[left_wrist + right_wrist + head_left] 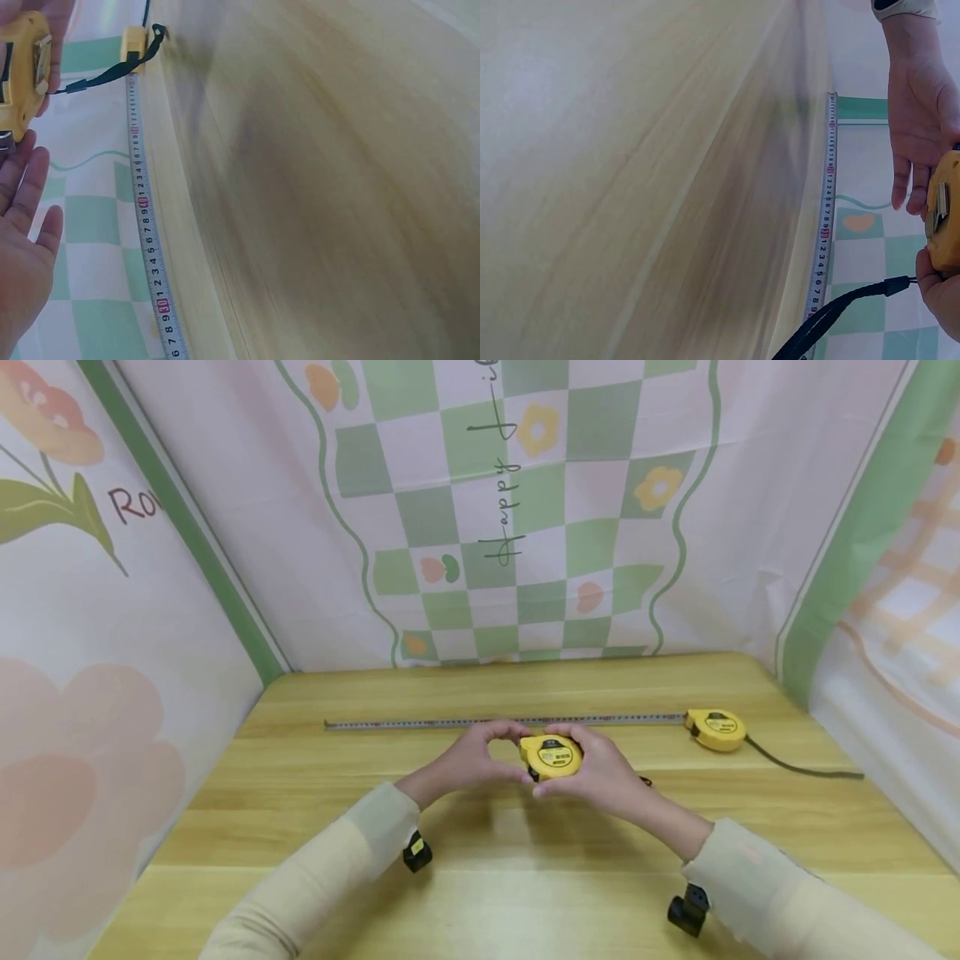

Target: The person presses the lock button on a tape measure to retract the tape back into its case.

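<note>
A yellow tape measure (553, 756) is held level above the table, its round label facing up. My right hand (606, 775) grips its right side, with the thumb along the near edge and fingers at the far edge. At its left end, the thumb and fingertips of my left hand (467, 767) pinch the case near the metal hook. The left wrist view shows some left fingers (31, 180) fairly straight below the case. A black wrist strap (847, 301) hangs from the case in the right wrist view. The left index fingertip's exact contact is hidden.
Behind the hands, a second yellow tape measure (717, 732) lies on the wooden table (495, 902). Its numbered blade (420, 724) is drawn out leftward along the table. A dark strap (798, 765) trails to its right. Patterned fabric (491, 510) stands at the table's back edge.
</note>
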A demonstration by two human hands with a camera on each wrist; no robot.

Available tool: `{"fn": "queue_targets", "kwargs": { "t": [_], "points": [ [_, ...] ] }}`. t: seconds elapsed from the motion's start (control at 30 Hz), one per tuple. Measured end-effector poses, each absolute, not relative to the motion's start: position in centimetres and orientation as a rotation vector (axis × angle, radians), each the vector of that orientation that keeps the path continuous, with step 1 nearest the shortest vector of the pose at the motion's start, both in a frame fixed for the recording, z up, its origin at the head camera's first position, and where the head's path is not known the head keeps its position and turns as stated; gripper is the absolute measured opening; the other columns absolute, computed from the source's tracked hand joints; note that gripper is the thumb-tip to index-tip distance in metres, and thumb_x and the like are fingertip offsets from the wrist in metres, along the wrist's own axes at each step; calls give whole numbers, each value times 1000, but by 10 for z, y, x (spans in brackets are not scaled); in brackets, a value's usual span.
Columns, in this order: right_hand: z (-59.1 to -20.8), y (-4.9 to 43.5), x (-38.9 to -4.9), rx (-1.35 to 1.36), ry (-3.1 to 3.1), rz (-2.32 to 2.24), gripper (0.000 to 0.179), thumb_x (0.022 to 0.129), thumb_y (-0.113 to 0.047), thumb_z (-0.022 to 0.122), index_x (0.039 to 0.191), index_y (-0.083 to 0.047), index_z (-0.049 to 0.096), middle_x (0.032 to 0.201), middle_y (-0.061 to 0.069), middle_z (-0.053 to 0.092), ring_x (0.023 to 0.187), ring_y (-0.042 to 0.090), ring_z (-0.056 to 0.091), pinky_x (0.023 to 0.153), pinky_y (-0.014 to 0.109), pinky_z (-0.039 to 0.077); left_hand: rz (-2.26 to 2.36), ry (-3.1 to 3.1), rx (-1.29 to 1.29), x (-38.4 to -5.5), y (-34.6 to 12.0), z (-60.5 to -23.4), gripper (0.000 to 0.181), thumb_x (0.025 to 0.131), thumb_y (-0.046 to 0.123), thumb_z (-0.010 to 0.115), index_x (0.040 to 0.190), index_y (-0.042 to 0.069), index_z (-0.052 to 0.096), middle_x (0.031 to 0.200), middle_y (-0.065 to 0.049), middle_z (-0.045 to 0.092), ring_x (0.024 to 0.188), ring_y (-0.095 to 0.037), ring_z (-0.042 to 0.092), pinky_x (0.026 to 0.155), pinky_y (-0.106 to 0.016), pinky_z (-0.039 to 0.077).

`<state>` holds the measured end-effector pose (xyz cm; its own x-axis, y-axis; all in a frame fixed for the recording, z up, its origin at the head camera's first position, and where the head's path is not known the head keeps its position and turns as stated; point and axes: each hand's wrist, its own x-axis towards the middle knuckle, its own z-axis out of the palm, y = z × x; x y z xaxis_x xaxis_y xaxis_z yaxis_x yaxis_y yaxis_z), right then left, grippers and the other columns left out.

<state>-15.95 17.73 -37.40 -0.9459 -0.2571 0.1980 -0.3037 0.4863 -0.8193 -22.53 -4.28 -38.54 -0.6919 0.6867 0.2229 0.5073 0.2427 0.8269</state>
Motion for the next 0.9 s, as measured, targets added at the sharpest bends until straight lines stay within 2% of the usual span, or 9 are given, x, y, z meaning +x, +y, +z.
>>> {"fn": "queue_targets", "kwargs": {
  "t": [0.27,0.53,0.9],
  "points": [
    [-378,174,-159,507,-2676,1450,85,62,-28,94,130,0,52,120,16,59,97,24,60,78,37,53,1401,2359,1173,-224,-44,-389,52,74,26,87,119,14,64,109,10,63,105,-9,55,103,-56,35],
    [-379,173,-158,502,-2703,1484,84,65,-24,93,132,1,50,119,15,58,97,24,59,78,35,53,1407,2390,1222,-223,-46,-393,52,73,26,88,118,12,65,105,10,64,101,-8,56,101,-56,37],
    [-384,175,-163,550,-2728,1509,85,67,-26,91,134,3,48,121,16,58,99,23,59,82,37,52,1376,2400,1284,-225,-47,-400,49,73,22,88,115,11,66,104,9,66,97,-7,58,100,-47,41]
  ]
}}
